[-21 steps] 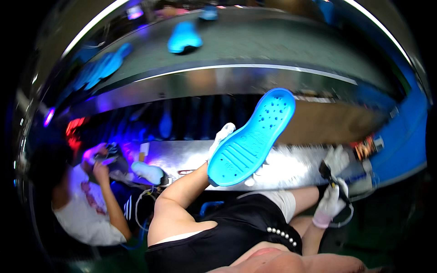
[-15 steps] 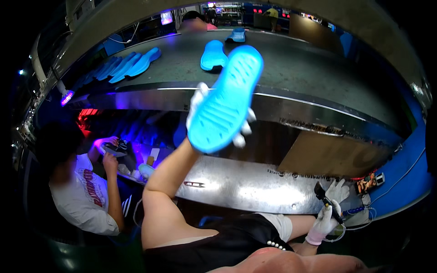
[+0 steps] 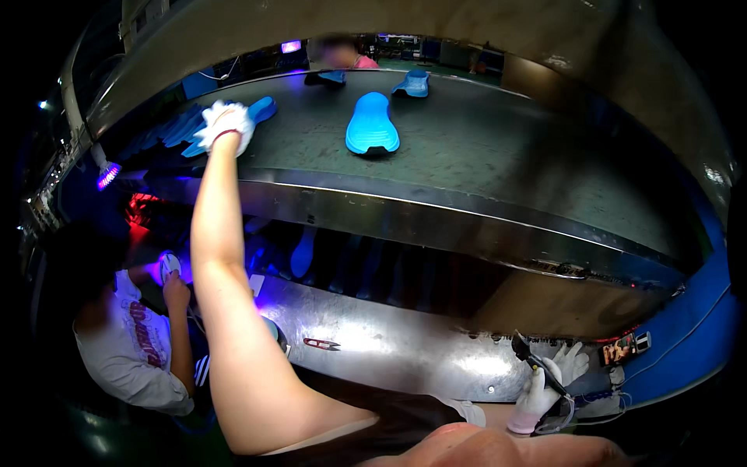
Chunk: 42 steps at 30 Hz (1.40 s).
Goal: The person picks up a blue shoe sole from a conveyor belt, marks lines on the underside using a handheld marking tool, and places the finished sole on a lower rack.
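My left hand (image 3: 224,127), in a white glove, is stretched up and to the left over the dark conveyor belt (image 3: 498,148). Its fingers are curled on a blue shoe sole (image 3: 262,108) whose tip sticks out past the glove, beside a row of several blue soles (image 3: 167,132) at the belt's left edge. My right hand (image 3: 542,387), also gloved, stays low at the right by the steel bench (image 3: 405,354). It grips a slim black tool (image 3: 535,361) that points up and left.
Another blue sole (image 3: 372,124) lies mid-belt, with two more (image 3: 412,83) farther back near a person across the belt. A seated co-worker in a white shirt (image 3: 128,350) works at lower left under a purple lamp (image 3: 106,176). Small red-handled snips (image 3: 320,343) lie on the bench.
My left arm swung the blue sole from in front of me up and left onto the belt's edge. The right hand has stayed put with its tool.
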Available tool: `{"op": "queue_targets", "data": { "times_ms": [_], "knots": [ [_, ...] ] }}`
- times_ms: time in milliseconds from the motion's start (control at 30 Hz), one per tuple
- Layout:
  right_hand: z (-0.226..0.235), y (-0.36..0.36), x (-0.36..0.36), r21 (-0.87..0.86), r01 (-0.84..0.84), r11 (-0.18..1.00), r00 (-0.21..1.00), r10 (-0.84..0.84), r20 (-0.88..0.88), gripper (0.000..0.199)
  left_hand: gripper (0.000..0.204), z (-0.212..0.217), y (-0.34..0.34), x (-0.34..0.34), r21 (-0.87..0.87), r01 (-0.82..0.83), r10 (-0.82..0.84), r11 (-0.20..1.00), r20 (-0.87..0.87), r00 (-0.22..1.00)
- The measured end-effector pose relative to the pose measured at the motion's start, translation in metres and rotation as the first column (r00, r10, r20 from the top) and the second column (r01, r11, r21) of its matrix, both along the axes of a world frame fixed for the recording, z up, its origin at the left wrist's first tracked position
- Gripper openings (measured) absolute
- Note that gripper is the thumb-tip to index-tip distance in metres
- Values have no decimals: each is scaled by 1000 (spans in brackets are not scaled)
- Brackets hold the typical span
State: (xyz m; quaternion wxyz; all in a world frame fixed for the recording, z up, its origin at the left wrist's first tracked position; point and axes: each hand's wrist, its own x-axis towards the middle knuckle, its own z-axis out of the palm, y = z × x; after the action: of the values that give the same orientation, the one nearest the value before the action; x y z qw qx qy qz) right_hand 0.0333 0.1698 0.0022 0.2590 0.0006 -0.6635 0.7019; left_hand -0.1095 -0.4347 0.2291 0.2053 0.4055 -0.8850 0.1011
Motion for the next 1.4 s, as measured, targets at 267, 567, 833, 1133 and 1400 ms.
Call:
{"op": "queue_targets", "data": {
  "times_ms": [267, 567, 833, 1133, 1400],
  "knots": [
    [-11, -11, 1, -96, -57, 994, 998, 60, 35, 24, 25, -48, -68, 50, 82, -44, 58, 996, -177, 982],
    [12, -5, 33, -173, 141, 975, 986, -123, 112, 23, 23, -50, 125, 92, -262, 829, -347, 494, -934, -88],
    [3, 41, 59, -293, 436, 851, 897, -437, 67, 20, 32, -141, 334, 118, -395, 766, -655, -508, -400, -641],
    [-29, 44, 36, -191, 467, 863, 877, -425, 223, 16, 12, -363, 420, 91, -81, 757, -497, -649, -708, -502],
    [-21, 20, 52, -289, 464, 837, 885, -429, 179, 18, 54, -351, 431, 79, 376, 56, -182, -925, -568, 803]
  ]
}}
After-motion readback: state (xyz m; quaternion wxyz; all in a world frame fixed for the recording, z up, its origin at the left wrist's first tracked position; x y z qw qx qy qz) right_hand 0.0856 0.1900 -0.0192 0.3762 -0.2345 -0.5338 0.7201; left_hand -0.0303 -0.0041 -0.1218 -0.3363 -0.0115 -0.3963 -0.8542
